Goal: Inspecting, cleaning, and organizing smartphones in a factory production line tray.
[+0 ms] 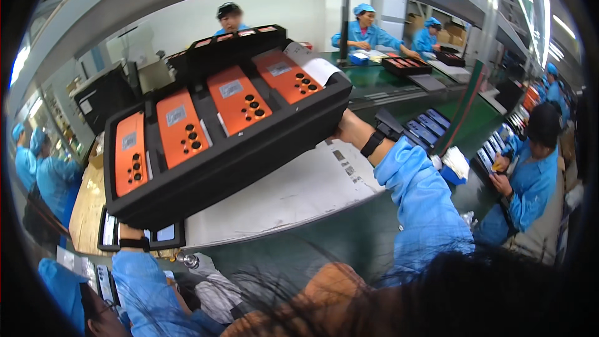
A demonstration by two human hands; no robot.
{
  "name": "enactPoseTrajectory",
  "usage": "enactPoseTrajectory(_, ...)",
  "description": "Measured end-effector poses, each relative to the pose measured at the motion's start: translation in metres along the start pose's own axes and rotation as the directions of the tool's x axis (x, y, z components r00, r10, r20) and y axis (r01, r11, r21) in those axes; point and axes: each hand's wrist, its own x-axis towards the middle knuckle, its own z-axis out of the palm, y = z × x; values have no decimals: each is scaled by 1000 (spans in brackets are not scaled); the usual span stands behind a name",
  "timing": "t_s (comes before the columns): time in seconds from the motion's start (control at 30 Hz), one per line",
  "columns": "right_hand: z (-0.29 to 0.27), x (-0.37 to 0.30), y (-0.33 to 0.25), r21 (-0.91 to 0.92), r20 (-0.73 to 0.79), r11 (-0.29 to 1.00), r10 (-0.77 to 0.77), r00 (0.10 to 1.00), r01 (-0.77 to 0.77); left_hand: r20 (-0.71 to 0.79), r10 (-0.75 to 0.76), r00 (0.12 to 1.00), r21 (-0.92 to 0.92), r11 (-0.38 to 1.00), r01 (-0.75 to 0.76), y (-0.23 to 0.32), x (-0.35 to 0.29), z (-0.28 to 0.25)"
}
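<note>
Black tray [249,153] is up above the pale flat board [287,193], tilted, its right end higher in view; matte, foam-like, thick straight walls, rounded corners; four long slots, each with an orange phone-shaped piece [171,140]; pieces are smooth, rectangular, with a pale printed label and a cluster of round dark camera rings at the near end; white sheet [315,65] lies at the far right corner, thin, curling over the rim.

Right hand [342,126] is holding the tray's right end, fingers mostly hidden behind the wall; left hand [131,232] is under the near left corner, largely covered, can't tell how far its fingers are closed; dark band on each wrist, loose wrinkled blue sleeves [418,187].

Board is scuffed, with worn dark patches along its right side; it sits on a smooth green bench [349,231]; second black tray [167,234] is below the left corner, partly covered.
</note>
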Motion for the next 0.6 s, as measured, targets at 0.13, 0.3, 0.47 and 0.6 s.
enactPoseTrajectory(0.13, -15, -74, 25, 81, -58, 994, -74, 996, 79, 65, -52, 997, 27, 998, 50, -14, -10, 20)
enactPoseTrajectory(0.3, -79, -177, 72, 191, -295, 955, -167, 941, 229, 240, -127, 963, 38, 992, 121, -49, -10, 77)
enactPoseTrajectory(0.47, -130, -340, 96, 270, -497, 825, -321, 806, 496, 476, -267, 838, 92, 963, 255, -101, -20, 160)
enactPoseTrajectory(0.6, -144, -487, 124, 165, -679, 752, -382, 627, 638, 646, -395, 653, 152, 905, 397, -154, -62, 239)
